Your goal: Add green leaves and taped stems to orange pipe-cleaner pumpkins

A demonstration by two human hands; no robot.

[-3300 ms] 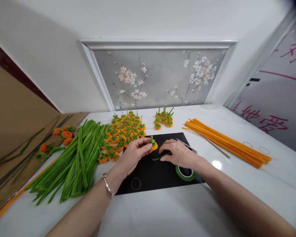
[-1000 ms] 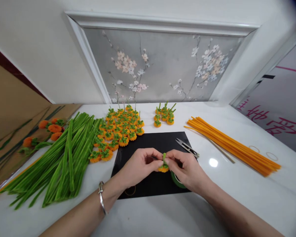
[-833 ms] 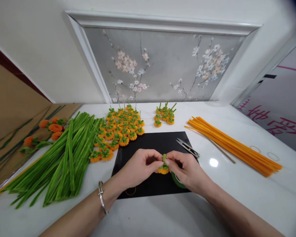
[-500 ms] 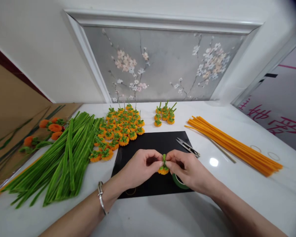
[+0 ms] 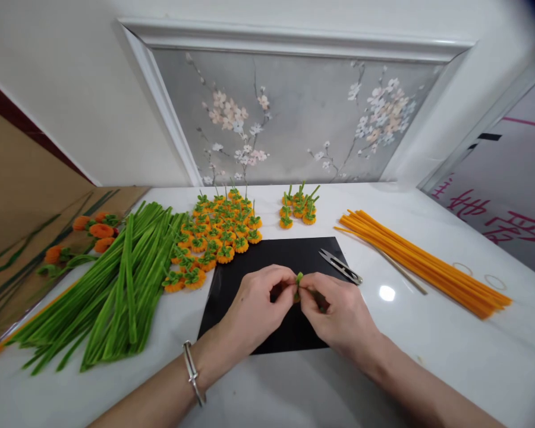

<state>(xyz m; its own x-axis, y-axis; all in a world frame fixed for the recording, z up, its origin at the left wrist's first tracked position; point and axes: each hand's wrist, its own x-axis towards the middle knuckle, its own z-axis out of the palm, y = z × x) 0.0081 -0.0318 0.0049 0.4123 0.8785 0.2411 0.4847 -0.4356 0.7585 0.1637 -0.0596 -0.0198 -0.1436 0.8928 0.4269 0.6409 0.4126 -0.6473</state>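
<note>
Over the black mat, my left hand and my right hand meet fingertip to fingertip. Both pinch a small pipe-cleaner flower between thumb and forefinger. Its green tip shows above the fingers; most of its orange part is hidden behind them. To the upper right of my right hand lie small silver thread snips on the mat's edge. A roll of green tape is almost fully covered by my right hand.
Rows of orange-and-green pipe-cleaner flowers stand left of the mat, a smaller group behind it. Green pipe cleaners are heaped at left, orange ones at right. Orange blooms rest on brown wrapping at far left.
My hands have drawn closer over the flower, and its orange part is now more covered. My right hand has shifted slightly, hiding the green tape roll.
</note>
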